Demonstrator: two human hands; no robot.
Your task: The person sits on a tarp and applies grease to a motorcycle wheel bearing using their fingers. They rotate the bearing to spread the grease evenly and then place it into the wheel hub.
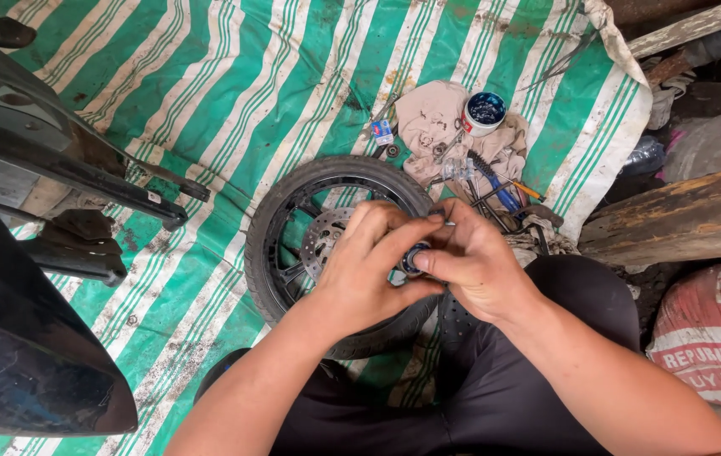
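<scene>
Both hands meet over a wheel lying flat on a green-and-white striped tarp. Between them sits a small round bearing, dark with a bluish centre, held just above the wheel's rim. The left hand curls its fingers round the bearing from the left, thumb pressed beneath it. The right hand pinches it from the other side, thumb and forefinger closed on its edge; a thin metal pin shows just above the fingertips, though which hand holds it I cannot tell. A brake disc shows inside the wheel. Beyond the hands, a dirty rag carries an open tub of dark grease, and tools lie just beside it. A motorbike's black bodywork fills the left edge.
</scene>
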